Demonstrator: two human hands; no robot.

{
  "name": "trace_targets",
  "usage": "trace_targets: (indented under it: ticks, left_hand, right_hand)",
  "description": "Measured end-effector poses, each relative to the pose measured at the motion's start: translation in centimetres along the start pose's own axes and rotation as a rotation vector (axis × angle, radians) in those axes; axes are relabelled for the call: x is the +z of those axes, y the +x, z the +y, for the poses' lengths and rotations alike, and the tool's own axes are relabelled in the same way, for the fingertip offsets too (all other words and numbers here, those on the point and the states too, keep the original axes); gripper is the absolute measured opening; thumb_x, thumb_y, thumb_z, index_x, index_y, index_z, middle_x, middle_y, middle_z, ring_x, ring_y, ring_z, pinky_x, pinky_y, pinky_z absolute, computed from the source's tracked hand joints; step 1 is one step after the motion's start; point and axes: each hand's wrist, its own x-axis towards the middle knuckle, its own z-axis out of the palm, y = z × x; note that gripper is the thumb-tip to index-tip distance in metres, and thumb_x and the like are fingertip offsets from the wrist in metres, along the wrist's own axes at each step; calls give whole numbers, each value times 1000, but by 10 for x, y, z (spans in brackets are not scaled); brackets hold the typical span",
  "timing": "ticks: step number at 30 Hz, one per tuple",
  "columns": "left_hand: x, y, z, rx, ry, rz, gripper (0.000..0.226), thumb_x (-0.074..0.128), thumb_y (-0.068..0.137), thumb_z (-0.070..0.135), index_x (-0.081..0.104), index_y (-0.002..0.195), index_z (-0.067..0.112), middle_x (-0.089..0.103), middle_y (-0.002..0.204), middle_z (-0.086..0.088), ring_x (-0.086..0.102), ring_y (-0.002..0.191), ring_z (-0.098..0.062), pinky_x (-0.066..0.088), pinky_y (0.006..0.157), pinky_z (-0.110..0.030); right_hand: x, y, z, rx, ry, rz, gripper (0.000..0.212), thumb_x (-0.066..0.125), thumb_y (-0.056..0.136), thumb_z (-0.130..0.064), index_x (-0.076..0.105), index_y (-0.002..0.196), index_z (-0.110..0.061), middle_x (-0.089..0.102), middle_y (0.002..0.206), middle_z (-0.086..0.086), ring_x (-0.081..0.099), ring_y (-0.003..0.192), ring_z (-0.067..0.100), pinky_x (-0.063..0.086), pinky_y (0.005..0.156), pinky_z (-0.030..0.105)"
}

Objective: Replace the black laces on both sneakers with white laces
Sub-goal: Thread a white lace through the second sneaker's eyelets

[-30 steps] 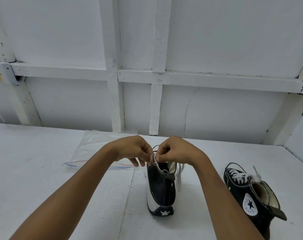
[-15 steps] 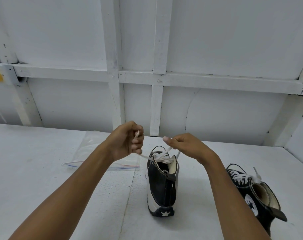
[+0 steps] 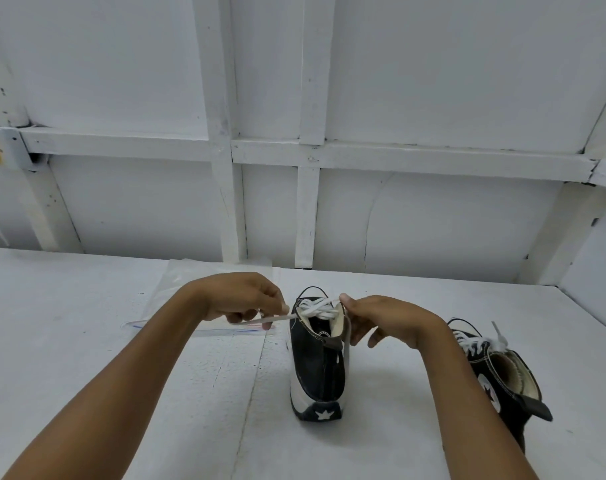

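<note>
White lace (image 3: 317, 308) crossed the top eyelets of the centre sneaker (image 3: 317, 368), which stood upright on the painted table (image 3: 87, 341) with its heel toward the viewer. The left hand (image 3: 246, 299) was curled around one free end, and a flat strand ran from its fingers to the collar. The right hand (image 3: 388, 320) pinched the other end between thumb and forefinger just above the collar's right edge. The second sneaker (image 3: 495, 375), carrying white lacing, leaned just beside the right forearm. A clear plastic bag (image 3: 152, 303) lay flat behind the left wrist. No black lace was visible.

The step appeared to be the final tightening or the start of a knot, late in the task. Several faults seemed possible from this position:

- **Tipping:** neither hand steadied the shoe, so an uneven sideways pull could have toppled it.
- **Uneven ends:** harder tension on one side could have drawn the lace through and left one end too short to tie.
- **Slack:** a slip at the light right-hand pinch could have loosened the upper crossings.
- **Twisting:** a flat strand twisted at the eyelet would have set crooked.
- **Knocking the second shoe:** the right forearm, swinging outward, could have struck it.
</note>
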Motion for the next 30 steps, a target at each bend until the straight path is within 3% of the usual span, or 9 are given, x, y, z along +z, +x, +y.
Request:
trace_targets:
  ticks: [2,5,10,14,18,20,22,27,30]
  left_hand:
    - [1,-4,1,37,69,-35,17,63,95,21,74,86,11,64,71,1,39,55,-9,30,50,-21]
    - [2,-5,0,160,-109,77,17,64,85,21,74,74,13,66,75,-2,54,68,-12,44,64,-27]
    - [8,-2,-2,332,-495,256,27,53,83,17,77,80,4,72,95,-14,65,89,-16,55,82,-31]
    - [13,-5,-1,342,-736,321,33,50,95,6,61,65,-1,60,63,-16,64,62,-27,56,75,-39]
    - [18,0,1,216,-418,419,27,66,93,26,58,80,4,67,71,-10,61,53,-23,58,65,-38]
    - [24,5,3,164,-181,464,24,72,89,30,60,89,10,72,84,-7,67,65,-21,58,63,-34]
    - [30,10,7,219,48,509,19,74,87,35,64,92,20,70,92,2,67,84,-14,54,74,-30]
    - [43,8,35,286,409,325,7,73,87,35,74,92,31,56,130,7,49,119,-7,38,87,-17]
    - [45,8,48,194,584,226,15,67,88,26,76,99,32,45,148,3,39,135,-15,36,101,-28]
  right_hand:
    - [1,-1,5,-51,57,-27,50,42,99,-52,65,89,-8,73,88,5,66,84,15,46,76,31]
    - [-1,-4,8,-134,171,13,36,50,100,-37,59,76,-12,69,82,6,63,83,18,45,72,29]
    - [-9,-11,-1,-179,389,331,34,58,96,-29,52,66,-14,62,67,2,65,71,18,45,73,34]
    - [-13,-15,-5,-228,307,548,27,66,91,-26,58,75,-6,56,64,2,61,65,14,44,70,33]
    - [-9,-12,-4,-253,66,653,24,73,84,-27,54,83,-13,59,80,-1,54,72,13,43,66,28]
    - [-5,-12,-5,-313,-33,622,25,77,82,-29,59,95,-18,62,94,-4,56,86,11,44,71,23]
    - [1,-14,-11,-373,-151,520,25,78,80,-33,62,98,-25,61,102,-8,54,99,5,42,77,19]
    - [6,-14,-28,-318,-421,270,4,75,76,-32,75,79,-35,63,99,-9,55,103,8,51,89,37]
    - [8,-12,-36,-200,-527,240,17,70,71,-30,70,58,-40,61,105,-1,57,98,12,57,81,38]
